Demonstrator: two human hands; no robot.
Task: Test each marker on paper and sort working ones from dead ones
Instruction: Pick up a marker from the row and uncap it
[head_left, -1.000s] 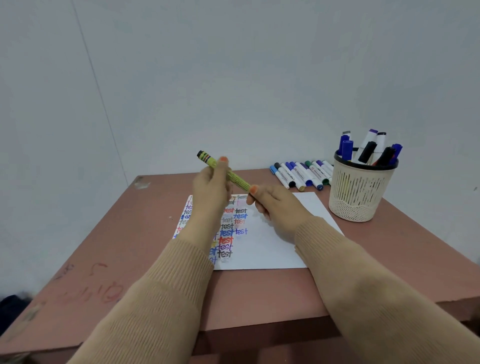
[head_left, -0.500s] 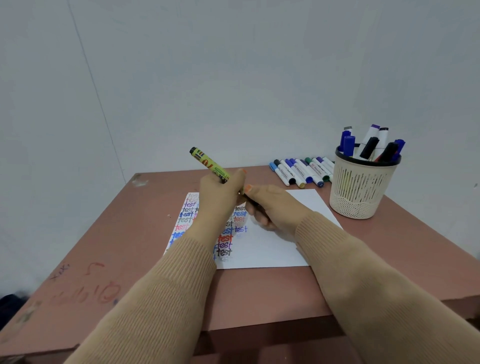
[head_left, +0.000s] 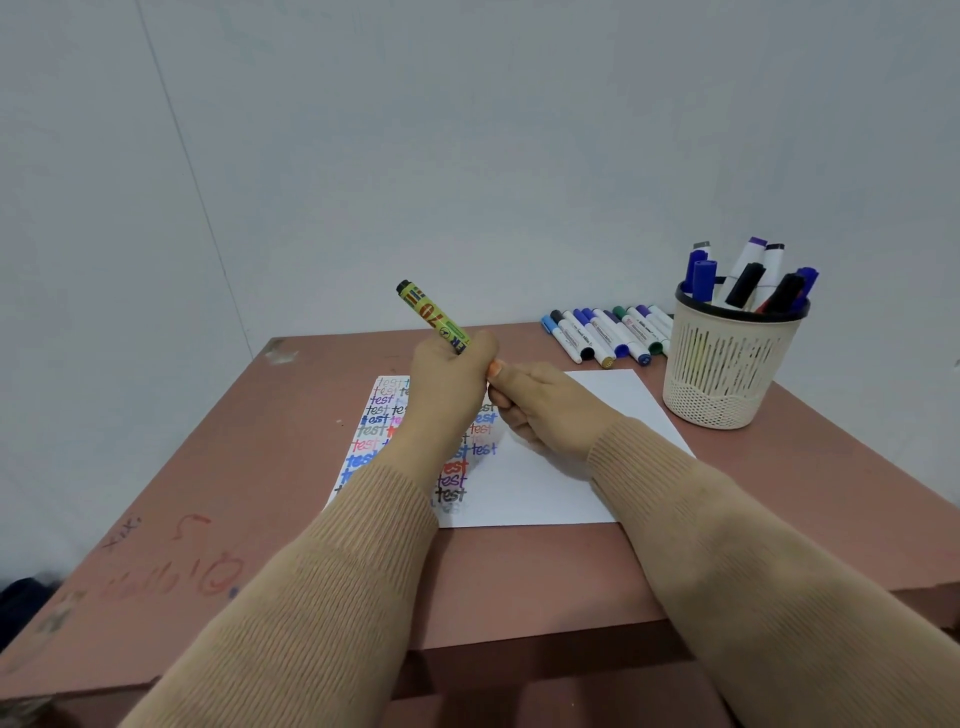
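A yellow-green marker (head_left: 428, 313) sticks up and to the left out of my left hand (head_left: 451, 375), which is closed around its barrel above the paper. My right hand (head_left: 535, 404) is pressed against the left one and closed on the marker's near end, which is hidden between my fingers. Under both hands lies a white sheet of paper (head_left: 571, 467) with columns of the word "test" in several colours on its left part.
A cream mesh pen cup (head_left: 727, 374) holding several markers stands at the right back of the brown table (head_left: 260, 493). A row of several markers (head_left: 605, 335) lies beside it near the wall. The table's front edge is close to me.
Both hands have slid closer together along the marker until they touch. The marker now tilts more steeply upward to the left.
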